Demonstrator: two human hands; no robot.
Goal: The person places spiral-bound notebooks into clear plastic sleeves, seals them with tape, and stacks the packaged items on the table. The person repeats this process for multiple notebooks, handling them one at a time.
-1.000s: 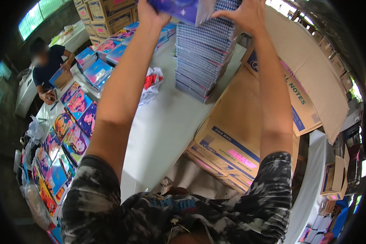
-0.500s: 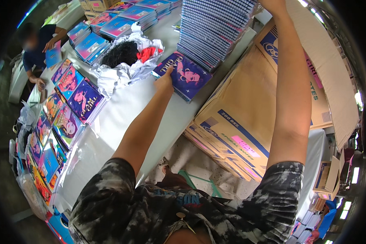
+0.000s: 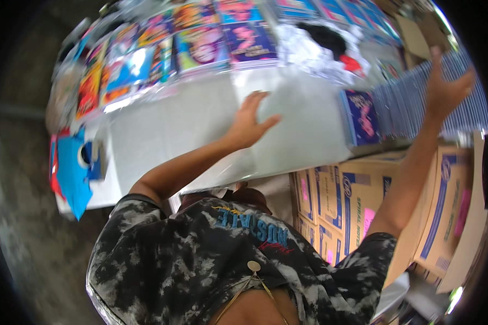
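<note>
My left hand [image 3: 248, 123] is held over the white table [image 3: 190, 108], empty, its fingers apart. At the right, my right hand [image 3: 445, 89] is open, thumb and fingers spread, in front of a tall stack of spiral notebooks [image 3: 404, 103]. Whether it touches the stack I cannot tell. A dark purple notebook [image 3: 361, 116] with a pink figure on its cover lies at the stack's left end. Farther left, several piles of bright-covered notebooks [image 3: 201, 47] line the table's far side, slightly blurred.
Crumpled white paper [image 3: 314, 57] with a black bundle and a red piece [image 3: 352, 65] lies at the far side. Brown cartons [image 3: 336, 200] stand below the table's right edge. A blue sheet [image 3: 72, 168] and a tape roll [image 3: 84, 155] sit at the left end.
The view has swung to the left. My left hand has let go of the purple notebook and moved left over the table. My right hand now shows open beside the tall stack.
</note>
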